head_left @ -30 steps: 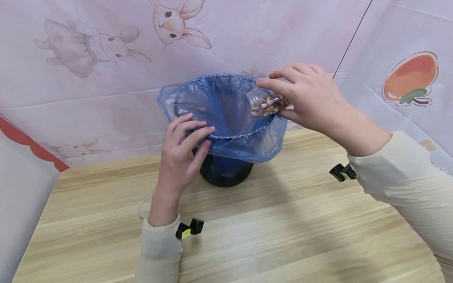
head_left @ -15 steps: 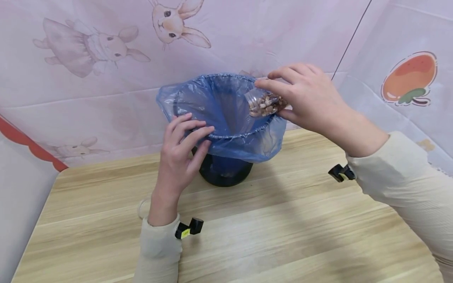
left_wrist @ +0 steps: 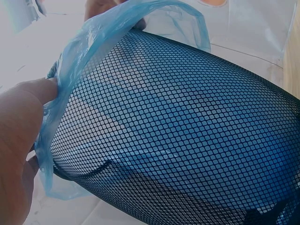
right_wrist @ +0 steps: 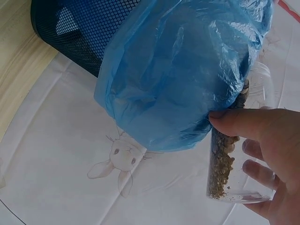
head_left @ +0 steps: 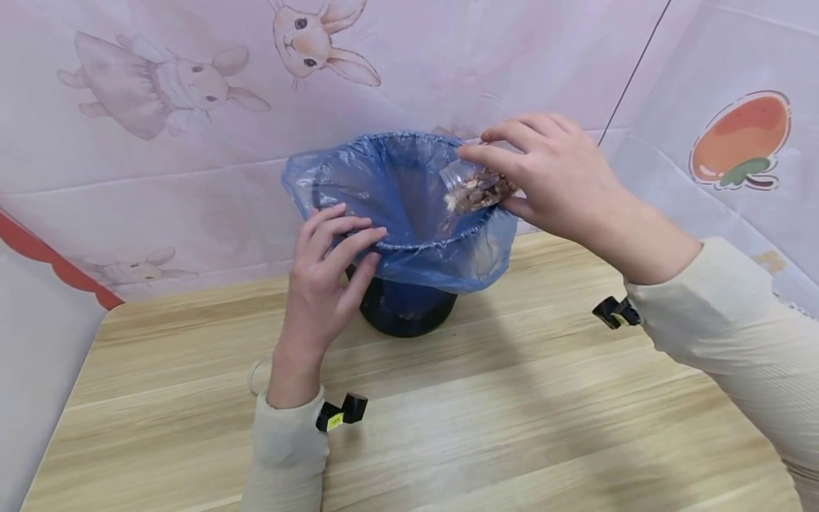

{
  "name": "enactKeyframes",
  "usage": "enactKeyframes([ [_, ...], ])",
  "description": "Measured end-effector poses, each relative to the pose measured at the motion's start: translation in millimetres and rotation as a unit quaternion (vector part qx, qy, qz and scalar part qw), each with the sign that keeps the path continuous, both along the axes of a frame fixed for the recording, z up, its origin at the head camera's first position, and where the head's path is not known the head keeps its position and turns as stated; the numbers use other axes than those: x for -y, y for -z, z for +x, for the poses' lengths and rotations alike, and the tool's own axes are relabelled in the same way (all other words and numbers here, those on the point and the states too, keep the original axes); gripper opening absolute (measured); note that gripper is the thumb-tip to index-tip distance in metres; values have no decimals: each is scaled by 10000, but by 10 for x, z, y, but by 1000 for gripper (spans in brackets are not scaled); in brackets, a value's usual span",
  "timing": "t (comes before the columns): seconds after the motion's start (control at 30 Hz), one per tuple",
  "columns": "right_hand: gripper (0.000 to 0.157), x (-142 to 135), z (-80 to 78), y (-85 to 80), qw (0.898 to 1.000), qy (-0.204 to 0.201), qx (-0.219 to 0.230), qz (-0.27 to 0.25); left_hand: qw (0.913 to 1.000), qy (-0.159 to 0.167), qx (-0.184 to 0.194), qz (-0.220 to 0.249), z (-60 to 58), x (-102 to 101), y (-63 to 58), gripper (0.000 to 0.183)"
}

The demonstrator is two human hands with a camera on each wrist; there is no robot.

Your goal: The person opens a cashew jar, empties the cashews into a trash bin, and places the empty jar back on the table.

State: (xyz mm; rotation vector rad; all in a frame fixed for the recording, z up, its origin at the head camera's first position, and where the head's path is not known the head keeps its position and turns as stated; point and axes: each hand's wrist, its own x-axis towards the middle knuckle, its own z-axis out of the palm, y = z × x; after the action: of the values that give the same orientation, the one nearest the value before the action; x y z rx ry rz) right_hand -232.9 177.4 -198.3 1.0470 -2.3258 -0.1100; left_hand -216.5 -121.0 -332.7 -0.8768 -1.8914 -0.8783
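Note:
In the head view, a mesh wastebasket (head_left: 407, 313) lined with a blue plastic bag (head_left: 358, 178) stands on the table. My left hand (head_left: 326, 274) grips its near left rim, fingers over the top and thumb on the outer side. My right hand (head_left: 557, 185) holds a clear jar (head_left: 457, 174) tipped on its side over the right rim, mouth toward the bag. Small brown and pale pieces (head_left: 483, 190) lie along the jar's lower side; their kind is unclear. A blurred streak below the mouth looks like bits falling into the bag. In the right wrist view, thumb and fingers wrap the jar (right_wrist: 255, 183).
The wood-grain table (head_left: 448, 427) reaches toward me from the wastebasket. Close behind it stands a pale wall (head_left: 192, 171) printed with rabbits, and another wall (head_left: 736, 64) rises at the right. Black wrist cameras (head_left: 342, 412) sit on both sleeves.
The pieces in the jar have shifted, and a blurred streak has appeared under its mouth. The jar has moved very slightly left. My left hand stays on the rim.

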Motion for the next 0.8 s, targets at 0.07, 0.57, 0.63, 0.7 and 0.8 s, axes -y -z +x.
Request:
enactKeyframes([
  [0.07, 67, 1, 3, -3, 10000, 29, 12, 7, 10000, 1, -7, 4, -2, 1, -1, 24],
  [0.57, 64, 33, -9, 4, 9998, -115, -188, 32, 10000, 6, -3, 7, -10, 6, 5, 24],
  [0.63, 63, 39, -10, 7, 9996, -145, -243, 48, 10000, 14, 0, 18, -11, 6, 6, 24],
  [0.7, 62, 47, -9, 7, 9995, -155, -283, 68, 10000, 18, -1, 32, -11, 5, 6, 24],
  [0.8, 62, 53, -8, 6, 9993, -169, -315, 88, 10000, 23, -6, 39, -13, 6, 5, 24],
])
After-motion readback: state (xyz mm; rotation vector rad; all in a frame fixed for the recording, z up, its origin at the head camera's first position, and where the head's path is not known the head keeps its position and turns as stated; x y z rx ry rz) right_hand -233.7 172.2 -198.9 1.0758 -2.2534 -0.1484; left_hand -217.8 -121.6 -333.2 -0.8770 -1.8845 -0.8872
